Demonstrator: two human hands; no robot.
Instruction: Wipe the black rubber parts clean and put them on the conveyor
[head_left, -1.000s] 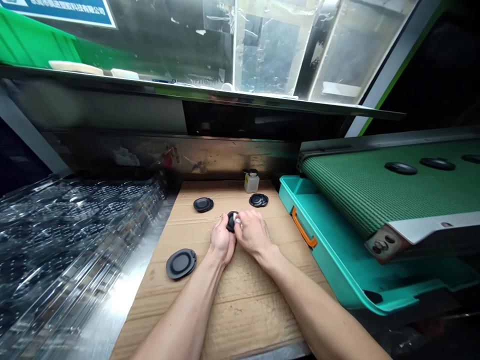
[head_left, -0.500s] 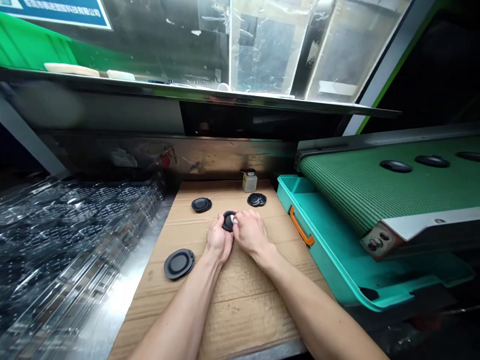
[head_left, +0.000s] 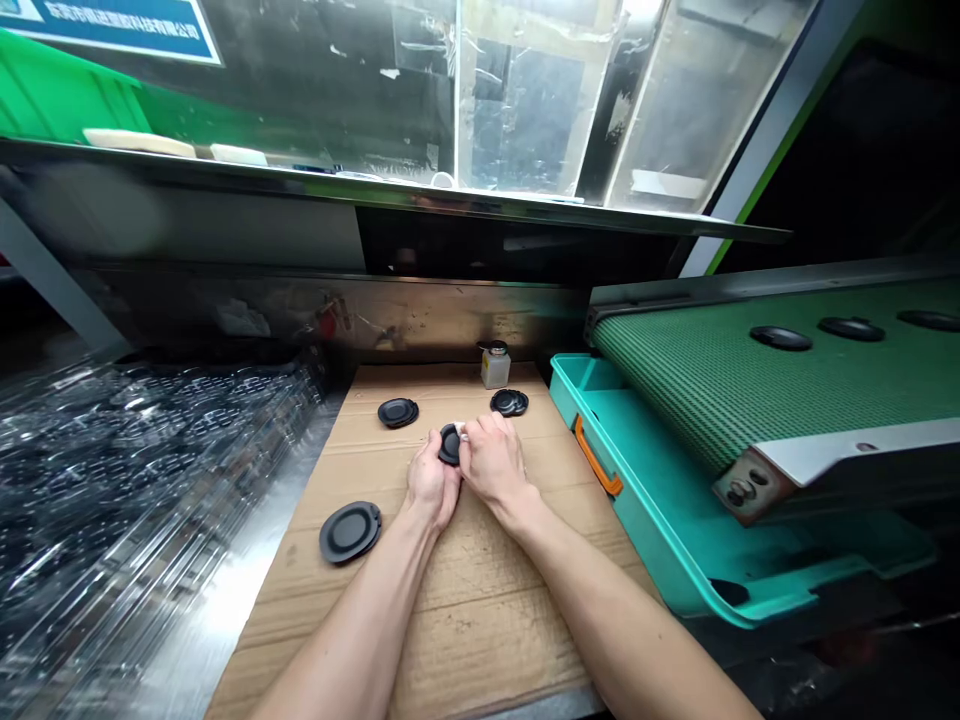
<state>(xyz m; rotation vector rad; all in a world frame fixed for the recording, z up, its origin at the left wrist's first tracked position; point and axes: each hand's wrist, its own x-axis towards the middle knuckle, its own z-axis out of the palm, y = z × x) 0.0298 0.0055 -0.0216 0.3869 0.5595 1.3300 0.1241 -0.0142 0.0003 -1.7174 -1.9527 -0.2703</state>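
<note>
My left hand (head_left: 433, 480) is closed around the edge of a small round black plastic disc (head_left: 449, 445), holding it just above the cardboard. Fingers curled, my right hand (head_left: 491, 458) pinches a small white wad (head_left: 460, 428), perhaps cloth or tissue, against the disc's upper right rim. My fingers partly cover both. Two stacks of similar parts lie beyond my hands: a left stack (head_left: 397, 412) and a right stack (head_left: 509, 402). Nearer, to the left of my left forearm, sits a larger pair of black discs (head_left: 350, 532).
Cardboard (head_left: 480, 640) covers the worktop. A small square bottle (head_left: 495, 366) stands at its back. On the right are a teal bin (head_left: 637, 530) with an orange handle and a green conveyor belt (head_left: 690, 370) carrying black discs. Clear plastic trays (head_left: 150, 470) fill the left side.
The white wad in my right hand has moved from the disc's face up to its rim. My left hand keeps its hold. The whole view has shifted slightly.
</note>
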